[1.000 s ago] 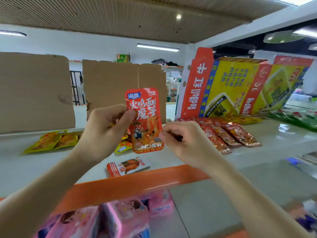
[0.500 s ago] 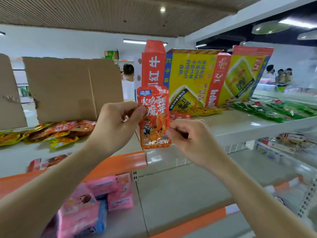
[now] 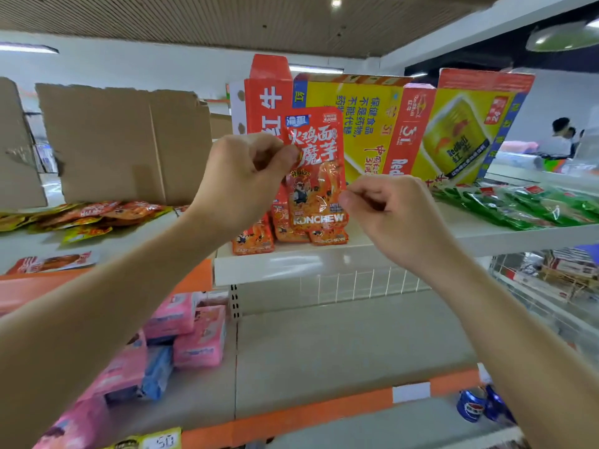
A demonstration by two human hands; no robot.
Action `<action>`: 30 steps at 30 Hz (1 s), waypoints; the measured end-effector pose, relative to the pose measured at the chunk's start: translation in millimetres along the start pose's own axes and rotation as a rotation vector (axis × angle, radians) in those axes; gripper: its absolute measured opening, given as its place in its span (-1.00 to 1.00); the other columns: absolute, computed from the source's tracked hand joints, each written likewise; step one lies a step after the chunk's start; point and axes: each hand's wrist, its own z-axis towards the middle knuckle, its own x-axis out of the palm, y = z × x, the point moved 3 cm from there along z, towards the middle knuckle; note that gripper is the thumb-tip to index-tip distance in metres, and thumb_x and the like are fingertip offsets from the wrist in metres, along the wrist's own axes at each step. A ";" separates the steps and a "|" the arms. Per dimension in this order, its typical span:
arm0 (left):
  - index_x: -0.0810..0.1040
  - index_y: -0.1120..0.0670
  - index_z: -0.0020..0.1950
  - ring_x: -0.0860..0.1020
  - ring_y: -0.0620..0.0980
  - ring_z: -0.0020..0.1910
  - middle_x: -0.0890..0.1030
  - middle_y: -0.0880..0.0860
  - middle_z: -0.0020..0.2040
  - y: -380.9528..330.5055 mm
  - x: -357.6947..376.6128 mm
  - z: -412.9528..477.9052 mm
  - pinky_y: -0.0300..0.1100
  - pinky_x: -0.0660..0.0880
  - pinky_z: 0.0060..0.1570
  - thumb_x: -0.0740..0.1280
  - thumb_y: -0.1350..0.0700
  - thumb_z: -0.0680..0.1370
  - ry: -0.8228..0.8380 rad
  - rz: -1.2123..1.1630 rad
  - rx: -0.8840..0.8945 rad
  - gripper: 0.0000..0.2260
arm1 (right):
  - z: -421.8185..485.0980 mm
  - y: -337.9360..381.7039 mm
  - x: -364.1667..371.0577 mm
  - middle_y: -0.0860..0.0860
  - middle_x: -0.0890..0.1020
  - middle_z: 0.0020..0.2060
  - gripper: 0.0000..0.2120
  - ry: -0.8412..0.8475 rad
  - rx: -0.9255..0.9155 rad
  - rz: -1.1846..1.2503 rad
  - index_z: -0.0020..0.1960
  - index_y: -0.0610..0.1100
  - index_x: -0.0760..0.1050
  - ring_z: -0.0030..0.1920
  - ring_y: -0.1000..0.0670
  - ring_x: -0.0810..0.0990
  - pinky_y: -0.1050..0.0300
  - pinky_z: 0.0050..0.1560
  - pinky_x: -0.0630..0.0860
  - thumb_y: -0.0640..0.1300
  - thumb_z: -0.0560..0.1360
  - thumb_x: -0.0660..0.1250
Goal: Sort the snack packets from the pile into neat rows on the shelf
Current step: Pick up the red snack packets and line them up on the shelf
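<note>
Shelf (image 3: pixel 505 236), left hand (image 3: pixel 246 181), right hand (image 3: pixel 392 218) pinch packet (image 3: pixel 316 186)

held packet (image 3: pixel 316 176): "KONCHEW" in white near the bottom, big white 火鸡面魔芋 up top
shelf packet (image 3: pixel 328 238): same "KONCHEW", smaller and kinda blurry
red carton panel (image 3: pixel 270 92): a white 牛, turned sideways
yellow carton (image 3: pixel 359 124): blue 保健食品 / 不是药物 / 不能代替, then it's covered
red strip (image 3: pixel 409 131): "Red", rest hidden
right carton (image 3: pixel 460 137): "RedBull" on the printed can
price tag (image 3: pixel 162 441): "50", nothing else legible
</note>
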 end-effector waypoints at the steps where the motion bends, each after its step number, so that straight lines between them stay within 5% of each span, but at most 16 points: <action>1: 0.59 0.06 -0.20 0.44 -0.18 -0.45 0.58 0.03 -0.36 -0.7 2.3 1.4 -0.29 0.42 -0.38 0.30 0.10 0.63 0.006 0.012 -0.006 -0.78 | 2.2 -2.1 -1.2 0.01 0.55 -0.50 -0.80 0.010 -0.003 -0.001 -0.22 -0.16 0.63 -0.49 0.14 0.36 0.29 -0.38 0.30 -0.12 0.55 0.35; 8: 0.62 0.28 -0.11 0.53 0.26 -0.30 0.63 0.30 -0.21 23.5 14.8 17.3 0.07 0.54 -0.31 0.30 0.08 0.63 0.017 0.119 -0.088 -0.72 | 21.8 -25.1 21.8 0.08 0.40 -0.56 -0.69 0.037 0.002 -0.062 -0.35 -0.13 0.49 -0.50 0.09 0.32 0.11 -0.37 0.35 -0.13 0.56 0.31; 12: 0.63 0.22 -0.17 0.56 0.25 -0.30 0.64 0.21 -0.28 52.4 22.5 18.1 0.07 0.52 -0.35 0.31 0.09 0.63 0.020 0.167 -0.111 -0.73 | 32.0 -40.6 46.3 0.12 0.39 -0.55 -0.67 0.062 0.002 -0.174 -0.40 -0.02 0.39 -0.45 0.08 0.36 0.12 -0.38 0.34 -0.10 0.54 0.30; 16: 0.60 0.16 -0.20 0.57 0.06 -0.38 0.64 0.04 -0.28 90.8 31.8 18.5 -0.07 0.58 -0.36 0.29 0.07 0.64 0.107 0.263 -0.144 -0.73 | 39.7 -56.6 67.8 0.08 0.57 -0.38 -0.78 0.164 0.004 -0.296 -0.28 -0.02 0.49 -0.31 -0.06 0.54 0.07 -0.30 0.52 -0.03 0.52 0.26; 20: 0.63 0.07 -0.09 0.59 -0.06 -0.15 0.67 -0.06 -0.06 118.5 45.0 17.5 -0.09 0.57 -0.09 0.25 -0.01 0.64 0.239 0.437 -0.151 -0.75 | 40.9 -67.4 82.8 0.07 0.57 -0.31 -0.79 0.297 -0.034 -0.458 -0.27 -0.03 0.43 -0.24 -0.03 0.53 0.15 -0.31 0.37 -0.01 0.51 0.20; 24: 0.48 0.03 -0.23 0.48 -0.07 -0.21 0.53 -0.13 -0.20 123.9 57.3 14.3 -0.18 0.38 -0.17 0.20 -0.05 0.63 0.264 0.623 -0.117 -0.72 | 37.2 -73.8 89.0 0.04 0.61 -0.20 -0.81 0.355 -0.019 -0.516 -0.23 -0.02 0.43 -0.13 -0.06 0.56 0.12 -0.28 0.29 0.03 0.51 0.18; 30: 0.39 0.02 -0.31 0.51 -0.04 -0.26 0.52 -0.11 -0.24 132.1 58.2 16.0 -0.15 0.47 -0.19 0.18 -0.04 0.64 0.293 0.657 -0.121 -0.67 | 39.3 -79.1 95.3 0.09 0.47 -0.32 -0.80 0.376 0.041 -0.497 -0.26 0.01 0.41 -0.14 -0.06 0.55 0.12 -0.27 0.30 0.06 0.50 0.20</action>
